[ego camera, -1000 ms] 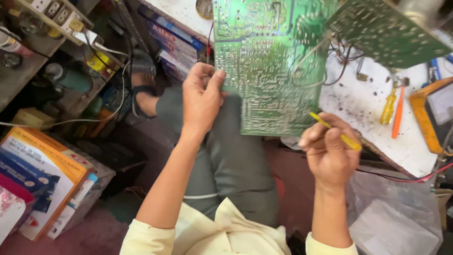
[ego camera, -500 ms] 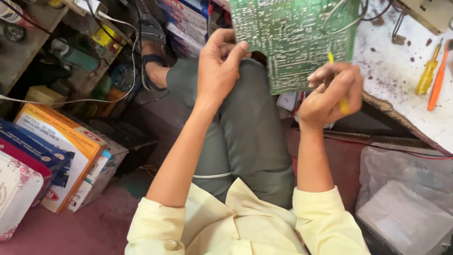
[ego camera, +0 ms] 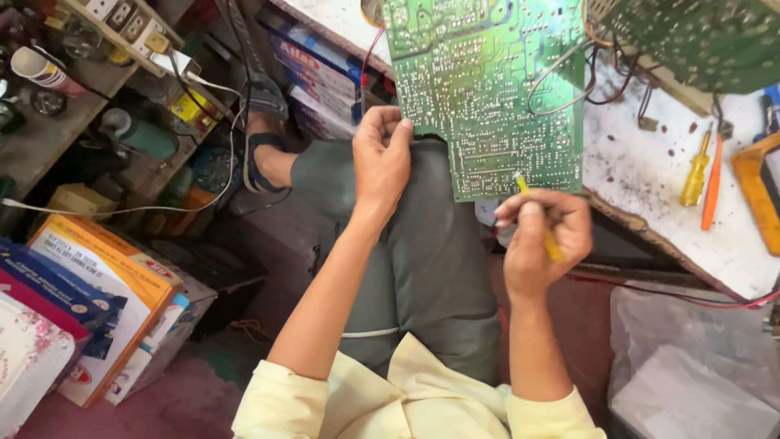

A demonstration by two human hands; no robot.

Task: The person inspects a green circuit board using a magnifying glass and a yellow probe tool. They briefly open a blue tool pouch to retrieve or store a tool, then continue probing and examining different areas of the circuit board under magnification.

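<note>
while left hand (ego camera: 382, 158) grips circuit board (ego camera: 487, 89), right hand (ego camera: 536, 240) pinching yellow tool (ego camera: 536, 215)

- Green circuit board (ego camera: 487, 89): solder side up, tilted, overhanging the white workbench (ego camera: 650, 171) edge.
- Thin yellow tool (ego camera: 538, 218): tip touching board's lower edge, beside the workbench.

Views: one, head-worn camera.
Facing: steeply downward over the person's own lap and forearms.
Range: close; both hands sit mid-frame.
Frame top: edge of white workbench (ego camera: 650, 175).
Frame left: cluttered shelves (ego camera: 57, 122).
Shared field: none, single view.
</note>
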